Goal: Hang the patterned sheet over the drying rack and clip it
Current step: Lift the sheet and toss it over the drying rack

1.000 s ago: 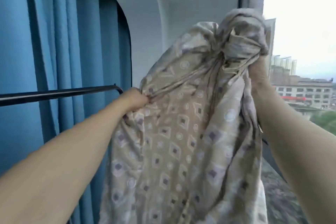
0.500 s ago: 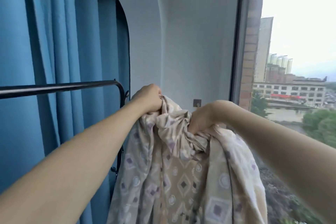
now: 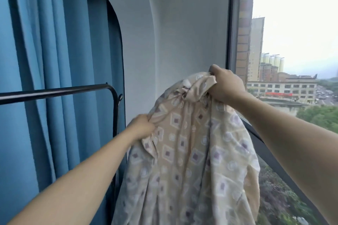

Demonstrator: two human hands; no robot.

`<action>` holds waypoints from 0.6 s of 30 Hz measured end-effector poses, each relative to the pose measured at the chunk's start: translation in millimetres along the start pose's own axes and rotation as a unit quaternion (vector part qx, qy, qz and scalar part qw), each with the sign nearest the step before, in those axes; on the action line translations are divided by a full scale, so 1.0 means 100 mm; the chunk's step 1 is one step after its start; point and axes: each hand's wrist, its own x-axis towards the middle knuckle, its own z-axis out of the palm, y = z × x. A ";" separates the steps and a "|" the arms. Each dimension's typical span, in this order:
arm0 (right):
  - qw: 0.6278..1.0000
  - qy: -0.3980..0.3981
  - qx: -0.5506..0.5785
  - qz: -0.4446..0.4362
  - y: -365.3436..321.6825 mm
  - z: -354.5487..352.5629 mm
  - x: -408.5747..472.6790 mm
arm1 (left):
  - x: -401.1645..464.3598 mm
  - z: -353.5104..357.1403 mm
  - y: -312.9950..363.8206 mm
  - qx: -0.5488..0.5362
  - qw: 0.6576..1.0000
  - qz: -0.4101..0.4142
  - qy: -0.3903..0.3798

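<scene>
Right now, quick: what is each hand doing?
Left hand: fingers curled, gripping a bunched fold of the patterned sheet.
Right hand: fingers curled, gripping the sheet's gathered top, held higher.

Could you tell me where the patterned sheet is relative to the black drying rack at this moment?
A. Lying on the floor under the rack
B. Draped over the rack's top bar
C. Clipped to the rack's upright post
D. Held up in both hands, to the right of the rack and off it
D: the left hand and right hand grip the bunched patterned sheet in the air, right of the bare drying rack.
</scene>
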 end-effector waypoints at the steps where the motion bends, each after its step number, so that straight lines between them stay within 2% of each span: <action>1: 0.999 0.031 0.007 0.013 0.03 0.00 0.01 | 0.07 -0.15 0.14 -0.029 0.998 0.014 0.062; 3: 0.995 0.096 -0.009 0.039 0.07 0.00 0.06 | 0.15 -0.59 0.62 -0.084 0.964 0.072 0.243; 5: 0.987 0.142 -0.067 0.025 0.06 0.08 0.06 | 0.03 -0.96 1.08 -0.099 0.880 0.199 0.421; 6: 0.989 0.110 -0.101 0.004 0.02 0.16 0.02 | -0.02 -0.97 1.18 -0.079 0.845 0.249 0.466; 7: 0.991 0.029 -0.131 -0.020 -0.05 0.26 -0.06 | -0.06 -0.89 1.18 -0.006 0.848 0.267 0.457; 8: 0.984 -0.080 -0.157 -0.041 -0.11 0.37 -0.17 | -0.09 -0.70 1.05 0.146 0.878 0.260 0.375; 9: 0.966 -0.180 -0.180 -0.049 -0.13 0.43 -0.27 | -0.15 -0.47 0.84 0.316 0.897 0.217 0.218; 10: 0.954 -0.221 -0.199 -0.043 -0.07 0.42 -0.32 | -0.20 -0.34 0.63 0.435 0.889 0.140 0.042; 11: 0.955 -0.209 -0.206 -0.036 0.01 0.33 -0.27 | -0.21 -0.36 0.51 0.465 0.880 0.091 -0.035; 12: 0.966 -0.168 -0.195 -0.029 0.10 0.22 -0.15 | -0.21 -0.52 0.51 0.421 0.904 0.080 -0.002; 13: 0.980 -0.107 -0.170 -0.008 0.19 0.08 0.02 | -0.14 -0.72 0.60 0.376 0.917 0.096 0.094; 15: 0.993 0.056 -0.059 0.086 0.26 -0.13 0.35 | -0.04 -1.05 0.93 0.325 0.884 0.164 0.294; 16: 0.981 0.136 0.005 0.140 0.25 -0.09 0.40 | 0.00 -1.01 1.03 0.289 0.877 0.179 0.341; 17: 0.966 0.187 0.046 0.172 0.20 0.02 0.37 | -0.01 -0.90 1.09 0.264 0.888 0.177 0.332; 18: 0.966 0.167 0.066 0.187 0.14 0.22 0.20 | 0.02 -0.61 0.96 0.265 0.913 0.165 0.261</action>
